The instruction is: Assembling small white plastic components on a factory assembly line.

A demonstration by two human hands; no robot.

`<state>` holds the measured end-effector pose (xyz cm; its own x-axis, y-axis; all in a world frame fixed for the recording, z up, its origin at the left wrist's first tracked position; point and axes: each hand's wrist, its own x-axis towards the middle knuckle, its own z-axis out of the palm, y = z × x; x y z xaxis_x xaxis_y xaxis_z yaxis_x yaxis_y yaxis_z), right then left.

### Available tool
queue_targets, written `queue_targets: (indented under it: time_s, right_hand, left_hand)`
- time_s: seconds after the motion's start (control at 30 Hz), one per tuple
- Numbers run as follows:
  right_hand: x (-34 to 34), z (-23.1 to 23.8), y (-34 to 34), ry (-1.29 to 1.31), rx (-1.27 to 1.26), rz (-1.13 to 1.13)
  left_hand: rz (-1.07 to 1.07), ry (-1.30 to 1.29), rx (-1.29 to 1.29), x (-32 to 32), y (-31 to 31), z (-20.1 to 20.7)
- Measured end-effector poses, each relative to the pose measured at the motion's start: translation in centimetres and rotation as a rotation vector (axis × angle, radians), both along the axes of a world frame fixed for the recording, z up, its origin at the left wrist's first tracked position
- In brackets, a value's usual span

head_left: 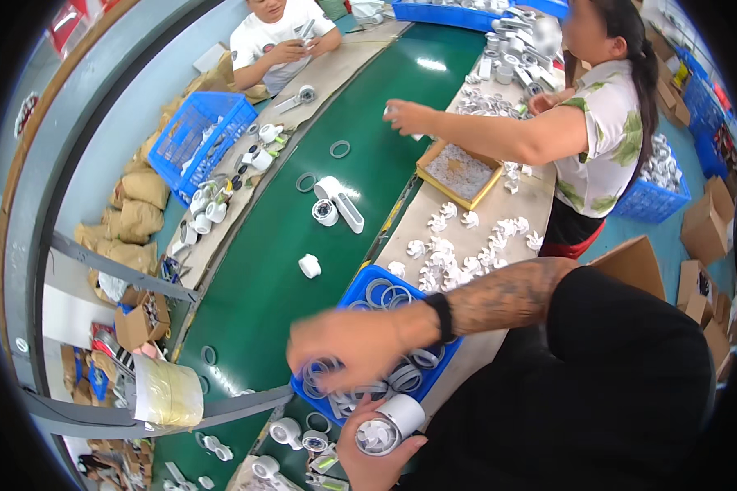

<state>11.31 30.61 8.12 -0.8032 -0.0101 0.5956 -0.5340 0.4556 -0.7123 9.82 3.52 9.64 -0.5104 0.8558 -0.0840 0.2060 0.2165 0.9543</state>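
Note:
My left hand [368, 458] is closed round a white fan housing [403, 412], a short cylinder whose open end faces up toward me. Inside that end sits a white bladed impeller [377, 436]. My right hand [348, 348], with a black band at its wrist, reaches over a blue bin [438, 380] filled with grey rings [405, 378]. Motion smears its fingers, which are down among the rings at the bin's left side. Whether they grip one is not visible.
A green conveyor belt [262, 245] carries white parts [326, 211] and loose rings. Several white impellers [446, 262] lie beyond the bin, near a yellow-edged tray [458, 176]. One co-worker reaches over the belt; another sits across it. A metal frame [123, 270] stands left.

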Motion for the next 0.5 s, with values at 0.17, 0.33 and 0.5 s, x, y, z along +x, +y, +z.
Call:
queue_targets:
  time_s: [0.17,0.33,0.5]
  right_hand:
    - [8.0,3.6,-3.3,-0.137,0.099,0.341]
    - [12.2,6.7,-1.7,-0.243,0.159,0.322]
    - [13.2,6.3,-1.8,-0.271,0.221,0.39]
  left_hand:
    - [-0.175,-0.338,-0.03,-1.0,1.0,1.9]
    - [-0.39,-0.258,-0.038,-0.5,1.0,0.6]
    - [-0.41,-0.179,-0.025,0.6,1.2,-0.1]
